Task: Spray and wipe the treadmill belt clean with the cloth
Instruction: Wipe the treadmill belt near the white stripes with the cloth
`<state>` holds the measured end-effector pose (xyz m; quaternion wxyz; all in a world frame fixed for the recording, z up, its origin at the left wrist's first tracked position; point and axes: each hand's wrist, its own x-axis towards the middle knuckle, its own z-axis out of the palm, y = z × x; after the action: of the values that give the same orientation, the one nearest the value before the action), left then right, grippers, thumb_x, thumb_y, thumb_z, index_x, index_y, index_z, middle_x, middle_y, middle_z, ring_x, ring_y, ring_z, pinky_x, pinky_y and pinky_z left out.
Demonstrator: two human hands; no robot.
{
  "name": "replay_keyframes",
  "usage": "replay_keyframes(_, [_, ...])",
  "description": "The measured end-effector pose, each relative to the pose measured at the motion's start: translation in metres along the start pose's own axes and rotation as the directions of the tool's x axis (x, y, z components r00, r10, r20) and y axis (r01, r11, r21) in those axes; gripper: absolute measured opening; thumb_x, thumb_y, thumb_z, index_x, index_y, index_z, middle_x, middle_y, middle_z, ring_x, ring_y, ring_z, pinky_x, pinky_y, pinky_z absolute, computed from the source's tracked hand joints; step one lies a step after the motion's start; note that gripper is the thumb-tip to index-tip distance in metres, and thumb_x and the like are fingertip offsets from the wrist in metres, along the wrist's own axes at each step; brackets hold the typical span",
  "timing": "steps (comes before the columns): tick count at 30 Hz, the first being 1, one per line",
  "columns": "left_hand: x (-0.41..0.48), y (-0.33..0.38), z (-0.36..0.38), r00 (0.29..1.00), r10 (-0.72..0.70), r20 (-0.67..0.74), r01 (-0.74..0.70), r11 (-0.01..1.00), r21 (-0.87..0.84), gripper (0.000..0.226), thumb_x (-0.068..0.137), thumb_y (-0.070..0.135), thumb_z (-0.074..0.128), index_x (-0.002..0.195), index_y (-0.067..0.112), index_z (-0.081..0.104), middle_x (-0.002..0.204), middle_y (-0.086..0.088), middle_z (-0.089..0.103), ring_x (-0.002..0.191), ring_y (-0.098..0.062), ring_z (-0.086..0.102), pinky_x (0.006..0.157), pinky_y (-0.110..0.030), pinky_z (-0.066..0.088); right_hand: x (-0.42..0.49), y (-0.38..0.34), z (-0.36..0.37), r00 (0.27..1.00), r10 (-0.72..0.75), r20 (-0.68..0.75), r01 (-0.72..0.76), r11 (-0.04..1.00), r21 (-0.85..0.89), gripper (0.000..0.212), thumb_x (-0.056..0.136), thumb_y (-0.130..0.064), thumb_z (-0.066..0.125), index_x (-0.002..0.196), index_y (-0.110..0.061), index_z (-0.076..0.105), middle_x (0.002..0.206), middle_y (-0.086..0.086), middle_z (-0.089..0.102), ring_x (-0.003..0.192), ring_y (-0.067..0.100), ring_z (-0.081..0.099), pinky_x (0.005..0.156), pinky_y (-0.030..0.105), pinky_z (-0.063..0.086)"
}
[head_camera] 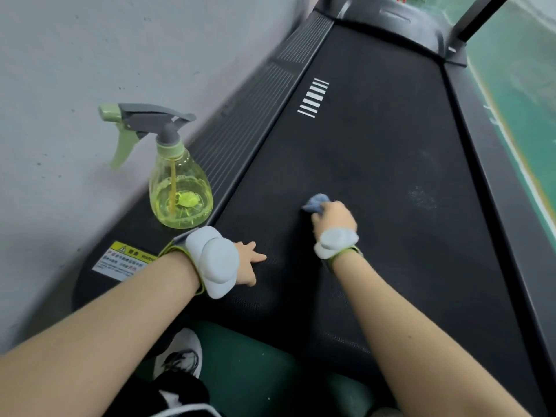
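The black treadmill belt (pixel 376 139) runs away from me, with white stripes (pixel 313 97) printed near its left edge. My right hand (pixel 334 218) grips a bunched blue cloth (pixel 316 203) and holds it down on the middle of the belt. My left hand (pixel 248 260) rests flat on the belt's near left part, fingers straight. A yellow-green spray bottle (pixel 177 188) with a grey and green trigger head stands upright on the left side rail (pixel 255 94), just beyond my left wrist. A pale smudge (pixel 422 197) shows on the belt to the right of the cloth.
A grey wall (pixel 90 55) stands close on the left. The motor cover (pixel 391 22) and an upright post (pixel 481 16) close off the far end. Green floor (pixel 526 94) lies to the right. A warning sticker (pixel 123 260) marks the near left corner. My shoe (pixel 180 353) is below.
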<state>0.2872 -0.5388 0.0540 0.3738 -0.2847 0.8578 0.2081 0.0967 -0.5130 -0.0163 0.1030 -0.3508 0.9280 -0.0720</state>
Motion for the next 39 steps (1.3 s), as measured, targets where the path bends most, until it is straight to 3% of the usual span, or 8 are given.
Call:
replay_keyframes(5, [0.005,0.016,-0.005,0.998,0.038,-0.042,-0.037,0.999,0.033,0.062,0.097,0.021,0.042,0.152,0.023,0.013,0.158,-0.011,0.006,0.145,-0.026,0.014,0.117,-0.035,0.022,-0.024,-0.054,0.015,0.951,-0.305,0.041,0.307,0.95,-0.062,0.03,0.093,-0.019,0.045,0.12,-0.013,0.057,0.12,0.01,0.05,0.114,0.028,0.049,0.081,0.034,0.042])
replay_keyframes(16, [0.003,0.006,-0.004,0.999,-0.003,0.033,0.003,1.0,-0.015,0.061,0.1,0.024,0.039,0.152,0.024,0.006,0.16,-0.002,-0.007,0.148,-0.022,0.008,0.119,-0.033,0.019,0.02,0.063,-0.02,0.965,0.261,-0.032,-0.263,0.959,-0.102,0.031,0.095,-0.009,0.041,0.122,-0.006,0.056,0.127,0.016,0.046,0.117,0.035,0.049,0.087,0.038,0.044])
replay_keyframes(26, [0.0,-0.007,0.002,1.0,-0.018,-0.015,0.017,0.999,-0.042,0.048,0.097,0.021,0.044,0.143,0.011,0.035,0.152,-0.009,0.027,0.137,-0.025,0.034,0.107,-0.03,0.035,-0.03,-0.093,0.019,0.889,-0.45,0.082,0.456,0.888,-0.064,0.033,0.092,-0.017,0.045,0.122,-0.011,0.057,0.123,0.009,0.051,0.117,0.027,0.046,0.083,0.036,0.043])
replay_keyframes(28, [0.002,-0.012,0.009,1.0,-0.029,-0.008,0.029,0.999,-0.028,0.012,0.096,0.02,0.047,0.096,0.012,0.056,0.102,-0.005,0.055,0.089,-0.014,0.055,0.068,-0.017,0.043,-0.048,-0.105,0.025,0.805,-0.581,0.117,0.591,0.803,-0.076,0.031,0.092,-0.018,0.045,0.12,-0.011,0.056,0.121,0.006,0.05,0.116,0.024,0.044,0.077,0.033,0.039])
replay_keyframes(30, [-0.001,-0.011,0.009,1.0,-0.008,-0.023,0.009,1.0,0.025,0.016,0.096,0.021,0.046,0.081,0.02,0.05,0.072,0.005,0.039,0.063,-0.008,0.039,0.052,-0.012,0.025,-0.052,-0.101,0.028,0.758,-0.639,0.13,0.652,0.753,-0.095,0.03,0.092,-0.018,0.045,0.12,-0.012,0.056,0.118,0.005,0.05,0.114,0.023,0.042,0.071,0.03,0.033])
replay_keyframes(34, [-0.001,-0.011,0.005,0.999,0.019,0.047,-0.016,0.998,-0.058,0.048,0.098,0.022,0.042,0.144,0.01,0.035,0.13,-0.008,0.049,0.109,-0.018,0.046,0.081,-0.023,0.04,-0.047,-0.088,0.022,0.623,-0.778,0.088,0.765,0.581,-0.277,0.032,0.083,-0.012,0.051,0.108,-0.023,0.067,0.102,0.004,0.058,0.097,0.022,0.054,0.064,0.028,0.039])
replay_keyframes(36, [-0.004,-0.013,0.004,0.999,0.008,0.051,-0.007,1.0,-0.027,0.057,0.099,0.023,0.041,0.151,0.018,0.018,0.156,-0.009,0.022,0.138,-0.021,0.033,0.109,-0.028,0.03,-0.041,-0.081,0.013,0.661,-0.746,0.079,0.715,0.595,-0.366,0.03,0.073,-0.023,0.046,0.082,-0.032,0.074,0.081,-0.001,0.061,0.076,0.019,0.061,0.055,0.022,0.043])
replay_keyframes(39, [-0.005,-0.015,0.005,0.999,0.0,0.039,0.0,1.0,-0.008,0.058,0.1,0.026,0.038,0.151,0.024,0.011,0.16,-0.005,0.001,0.147,-0.022,0.013,0.116,-0.027,0.019,-0.017,-0.038,0.007,0.803,-0.588,0.101,0.576,0.719,-0.389,0.031,0.094,-0.024,0.039,0.115,-0.024,0.061,0.117,0.006,0.05,0.114,0.027,0.045,0.084,0.035,0.04])
